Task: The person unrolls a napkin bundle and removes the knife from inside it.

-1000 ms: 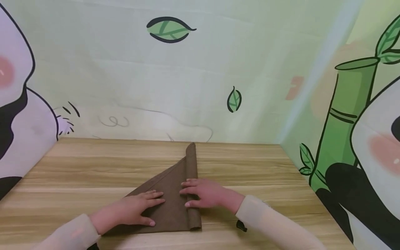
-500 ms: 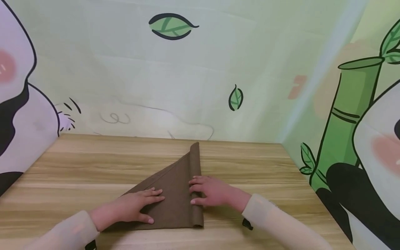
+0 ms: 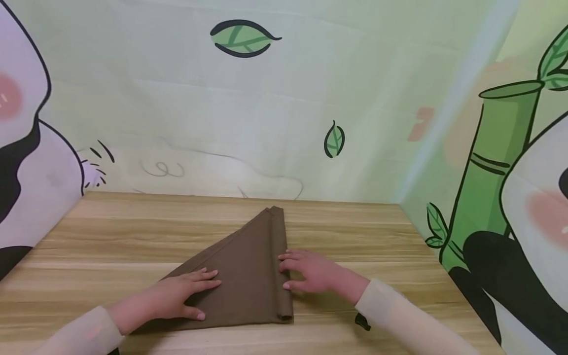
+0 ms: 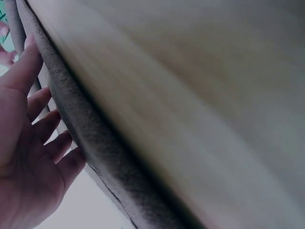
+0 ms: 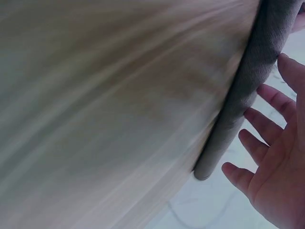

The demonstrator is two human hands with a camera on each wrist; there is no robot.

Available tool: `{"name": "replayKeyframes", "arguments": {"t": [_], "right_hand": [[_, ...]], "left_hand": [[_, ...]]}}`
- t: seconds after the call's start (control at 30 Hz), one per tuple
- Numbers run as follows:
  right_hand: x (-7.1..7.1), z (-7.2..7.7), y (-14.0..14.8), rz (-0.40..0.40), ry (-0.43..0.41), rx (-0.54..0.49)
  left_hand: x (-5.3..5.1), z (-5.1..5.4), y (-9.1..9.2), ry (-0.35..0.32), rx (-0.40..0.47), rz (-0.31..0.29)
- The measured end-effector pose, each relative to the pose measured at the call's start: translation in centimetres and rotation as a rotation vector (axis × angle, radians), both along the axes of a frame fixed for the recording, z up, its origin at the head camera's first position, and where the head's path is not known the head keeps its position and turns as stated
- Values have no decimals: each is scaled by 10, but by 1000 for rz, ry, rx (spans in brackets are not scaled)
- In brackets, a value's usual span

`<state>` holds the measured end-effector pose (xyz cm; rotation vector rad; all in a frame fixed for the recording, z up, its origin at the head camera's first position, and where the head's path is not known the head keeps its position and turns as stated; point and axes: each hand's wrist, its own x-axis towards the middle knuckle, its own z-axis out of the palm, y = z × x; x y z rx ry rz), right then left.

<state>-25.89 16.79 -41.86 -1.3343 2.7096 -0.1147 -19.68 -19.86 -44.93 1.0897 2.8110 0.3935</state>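
Note:
A dark brown cloth [image 3: 235, 281], folded to a triangle-like shape, lies on the wooden table. Its right side is rolled into a narrow roll [image 3: 279, 266] running from the far tip to the near edge. My left hand [image 3: 177, 295] rests on the cloth's left part with its fingers spread. In the left wrist view the thumb and fingers of the left hand [image 4: 33, 124] lie along the cloth's edge [image 4: 90, 124]. My right hand [image 3: 312, 271] touches the roll's right side with its fingertips. The right wrist view shows relaxed fingers along the roll [image 5: 236, 102].
The wooden table [image 3: 355, 236] extends around the cloth. A printed backdrop [image 3: 284, 98] with leaves, bamboo and pandas stands behind it and at both sides. A small black object [image 3: 362, 322] shows beneath the right sleeve.
My right hand has shifted right along with the roll's edge, and more flat cloth shows left of the roll. My left hand has slid a little to the left.

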Motion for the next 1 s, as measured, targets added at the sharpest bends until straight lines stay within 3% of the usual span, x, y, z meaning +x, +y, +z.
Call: {"name": "replayKeyframes", "arguments": {"t": [0.2, 0.33, 0.47, 0.63, 1.0], "right_hand": [[1, -3, 12, 10, 5, -16], [2, -1, 11, 12, 1, -22], [2, 0, 9, 29, 15, -26], [2, 2, 4, 20, 14, -14], [-1, 6, -20, 4, 5, 41]], "left_hand": [[-1, -1, -8, 19, 5, -19], [-4, 5, -7, -1, -17, -31], [-6, 15, -1, -50, -42, -16], [-8, 23, 10, -35, -31, -2], [-9, 29, 35, -8, -45, -70]]}}
